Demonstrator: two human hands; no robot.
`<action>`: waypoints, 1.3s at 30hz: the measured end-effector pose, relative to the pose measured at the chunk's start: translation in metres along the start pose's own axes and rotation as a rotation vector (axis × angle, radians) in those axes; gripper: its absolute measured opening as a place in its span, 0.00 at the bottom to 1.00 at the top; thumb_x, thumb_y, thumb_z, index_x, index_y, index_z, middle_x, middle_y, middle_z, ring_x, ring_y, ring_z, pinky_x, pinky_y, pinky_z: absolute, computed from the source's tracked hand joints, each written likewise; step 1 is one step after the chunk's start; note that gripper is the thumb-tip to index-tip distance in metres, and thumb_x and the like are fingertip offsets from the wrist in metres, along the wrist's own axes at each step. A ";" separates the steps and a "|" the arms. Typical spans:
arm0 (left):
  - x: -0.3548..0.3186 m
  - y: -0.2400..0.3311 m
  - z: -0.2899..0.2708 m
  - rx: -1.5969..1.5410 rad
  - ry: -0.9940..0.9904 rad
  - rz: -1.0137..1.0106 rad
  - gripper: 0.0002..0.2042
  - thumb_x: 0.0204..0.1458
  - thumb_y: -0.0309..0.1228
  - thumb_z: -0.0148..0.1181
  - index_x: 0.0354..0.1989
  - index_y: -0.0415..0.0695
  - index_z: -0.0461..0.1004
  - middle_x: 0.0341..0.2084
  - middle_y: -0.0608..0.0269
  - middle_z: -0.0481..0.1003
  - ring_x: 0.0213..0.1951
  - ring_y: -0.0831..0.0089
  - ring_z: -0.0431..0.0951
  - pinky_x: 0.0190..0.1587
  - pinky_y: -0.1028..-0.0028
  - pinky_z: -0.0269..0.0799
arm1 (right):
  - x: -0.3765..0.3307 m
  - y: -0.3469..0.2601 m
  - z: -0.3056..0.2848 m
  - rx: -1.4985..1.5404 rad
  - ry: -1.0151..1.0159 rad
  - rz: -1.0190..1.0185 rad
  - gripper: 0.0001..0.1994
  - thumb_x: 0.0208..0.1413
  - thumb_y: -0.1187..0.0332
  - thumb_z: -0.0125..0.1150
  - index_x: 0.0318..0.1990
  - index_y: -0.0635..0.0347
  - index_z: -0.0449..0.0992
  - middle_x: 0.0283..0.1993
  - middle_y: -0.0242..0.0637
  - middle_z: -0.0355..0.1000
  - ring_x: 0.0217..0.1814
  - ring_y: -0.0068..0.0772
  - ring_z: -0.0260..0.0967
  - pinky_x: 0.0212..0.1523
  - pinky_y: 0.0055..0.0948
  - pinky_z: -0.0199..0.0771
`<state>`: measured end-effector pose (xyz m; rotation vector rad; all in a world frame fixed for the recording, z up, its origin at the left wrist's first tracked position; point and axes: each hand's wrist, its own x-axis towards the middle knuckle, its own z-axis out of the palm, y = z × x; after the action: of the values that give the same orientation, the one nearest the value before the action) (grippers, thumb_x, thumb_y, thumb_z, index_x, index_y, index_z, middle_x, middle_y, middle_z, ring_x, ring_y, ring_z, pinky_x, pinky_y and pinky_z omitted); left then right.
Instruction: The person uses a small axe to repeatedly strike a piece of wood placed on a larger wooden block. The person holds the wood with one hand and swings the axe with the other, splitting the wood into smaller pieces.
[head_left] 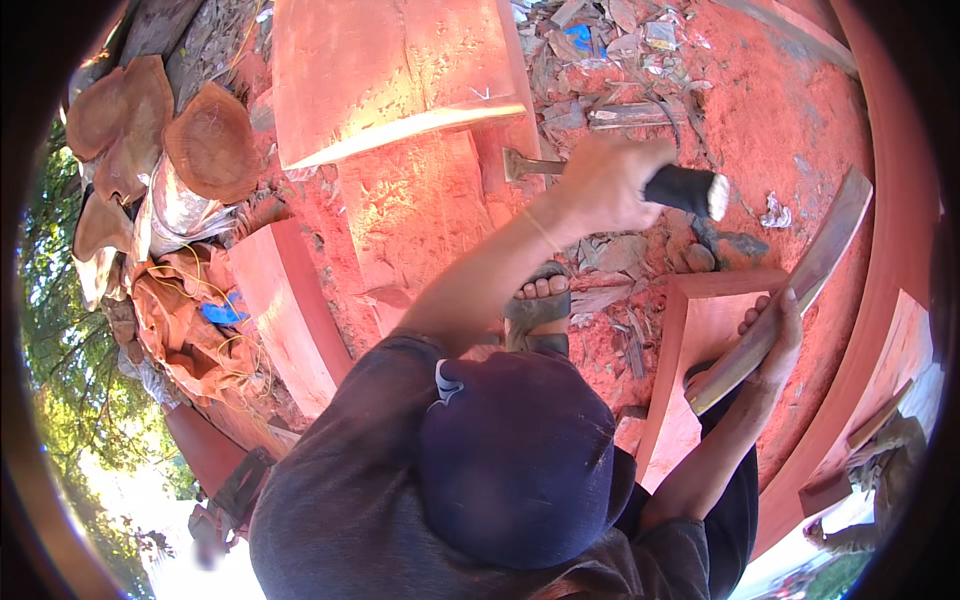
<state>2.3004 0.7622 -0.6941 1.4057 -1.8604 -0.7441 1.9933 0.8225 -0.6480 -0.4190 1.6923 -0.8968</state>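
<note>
My left hand (610, 182) is closed around a chisel (688, 190) with a dark wrapped handle and a pale butt end. Its narrow metal shank points left and ends in a flared blade, close to the right side of a reddish timber block (415, 215). Further right, my right hand (785, 325) grips a long, flat wooden slat (822, 248), held at a slant with its upper end toward the far right. The slat is apart from the chisel. Part of the chisel's handle is hidden by my left fingers.
A broad reddish slab (390, 65) stands at the top. Beams lie on the left (285, 305) and right (690, 325), with a long curved plank (890, 230) along the right edge. Cut logs (212, 140) and an orange sack (185, 310) are at left. A sandalled foot (540, 300) rests amid sawdust and wood scraps.
</note>
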 end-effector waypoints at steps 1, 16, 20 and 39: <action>0.004 0.000 0.006 0.065 -0.054 -0.031 0.11 0.39 0.32 0.67 0.30 0.48 0.73 0.21 0.58 0.77 0.27 0.55 0.81 0.29 0.57 0.75 | -0.001 -0.003 -0.002 -0.021 -0.023 -0.004 0.22 0.60 0.49 0.63 0.48 0.57 0.71 0.32 0.31 0.69 0.29 0.23 0.69 0.29 0.23 0.74; 0.026 0.069 0.019 -0.253 0.043 0.146 0.12 0.36 0.33 0.68 0.30 0.50 0.74 0.19 0.60 0.76 0.25 0.57 0.82 0.27 0.57 0.76 | -0.006 -0.035 -0.014 0.029 0.006 -0.077 0.22 0.64 0.51 0.60 0.53 0.60 0.71 0.36 0.31 0.72 0.31 0.25 0.71 0.30 0.25 0.76; 0.018 0.023 0.008 0.035 -0.095 -0.038 0.11 0.37 0.33 0.66 0.31 0.50 0.73 0.20 0.60 0.76 0.27 0.57 0.82 0.30 0.56 0.76 | -0.012 -0.033 -0.002 0.019 -0.057 -0.211 0.24 0.63 0.52 0.60 0.55 0.63 0.70 0.37 0.33 0.71 0.35 0.25 0.71 0.33 0.23 0.75; 0.021 -0.039 0.023 0.246 -0.248 -0.291 0.12 0.37 0.32 0.65 0.33 0.49 0.76 0.25 0.56 0.80 0.33 0.52 0.82 0.35 0.52 0.75 | 0.006 -0.054 0.015 0.221 -0.111 -0.354 0.25 0.65 0.53 0.57 0.57 0.68 0.67 0.40 0.39 0.71 0.37 0.29 0.70 0.39 0.28 0.73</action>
<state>2.3005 0.7336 -0.7343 1.8402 -2.0125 -0.8885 1.9967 0.7781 -0.6128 -0.6173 1.4215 -1.2808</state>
